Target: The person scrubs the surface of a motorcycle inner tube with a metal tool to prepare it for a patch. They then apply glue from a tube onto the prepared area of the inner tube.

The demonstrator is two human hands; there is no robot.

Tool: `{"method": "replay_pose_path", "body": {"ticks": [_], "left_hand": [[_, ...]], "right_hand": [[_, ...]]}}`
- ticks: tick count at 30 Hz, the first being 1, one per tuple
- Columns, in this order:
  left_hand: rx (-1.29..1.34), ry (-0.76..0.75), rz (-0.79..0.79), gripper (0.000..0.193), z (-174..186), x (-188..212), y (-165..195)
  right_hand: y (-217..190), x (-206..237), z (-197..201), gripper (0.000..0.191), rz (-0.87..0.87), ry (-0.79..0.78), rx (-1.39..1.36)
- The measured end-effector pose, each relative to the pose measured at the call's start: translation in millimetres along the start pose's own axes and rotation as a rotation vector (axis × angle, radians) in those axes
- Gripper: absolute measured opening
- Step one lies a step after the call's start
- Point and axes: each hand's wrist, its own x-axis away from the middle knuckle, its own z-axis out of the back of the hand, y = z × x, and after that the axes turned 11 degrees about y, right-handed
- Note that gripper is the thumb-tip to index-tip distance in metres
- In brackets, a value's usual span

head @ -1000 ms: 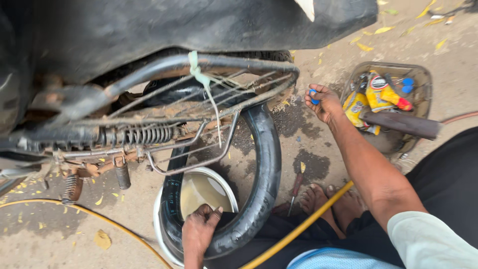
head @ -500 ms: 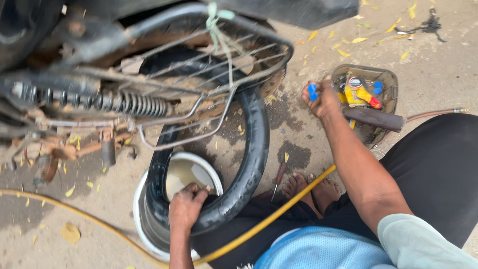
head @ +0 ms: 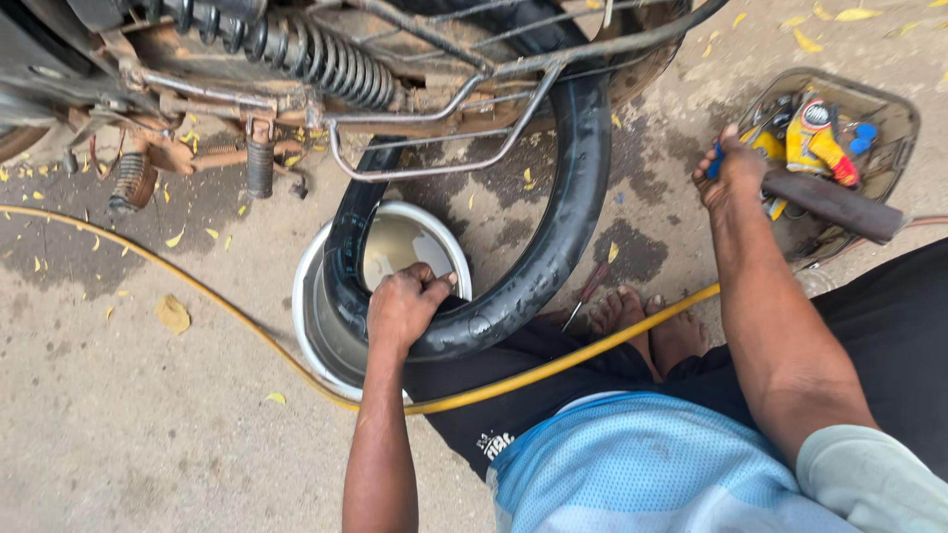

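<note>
- The inner tube (head: 553,247) passes behind the motorcycle's metal rack (head: 434,163), its upper part hidden.
- The right hand (head: 729,170) covers most of a blue-handled tool (head: 713,158).
- The tool tray (head: 884,114) holds items too jumbled to tell apart.

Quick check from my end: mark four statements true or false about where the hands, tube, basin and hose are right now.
1. The left hand grips the black inner tube. True.
2. The tube's lower end dips into a round metal basin. True.
3. The right hand rests flat on the person's knee. False: it reaches to the tool tray and holds a small blue item.
4. The yellow hose lies coiled inside the basin. False: it runs along the ground and across the person's legs.
</note>
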Motion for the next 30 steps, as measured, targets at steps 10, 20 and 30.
{"method": "replay_pose_path", "body": {"ticks": [10, 20, 30], "left_hand": [[0.019, -0.008, 0.086, 0.039, 1.3, 4.0, 7.6], [0.046, 0.067, -0.059, 0.041, 0.3, 4.4, -3.5], [0.045, 0.054, -0.078, 0.049, -13.1, -0.6, -20.4]], "right_hand": [[-3.2, -2.9, -0.3, 0.016, -0.093, -0.058, -0.301], [2.3, 17.1, -6.4, 0.009, 0.009, -0.026, -0.138], [16.3, 15.9, -12.8, 0.02, -0.02, -0.18, -0.005]]}}
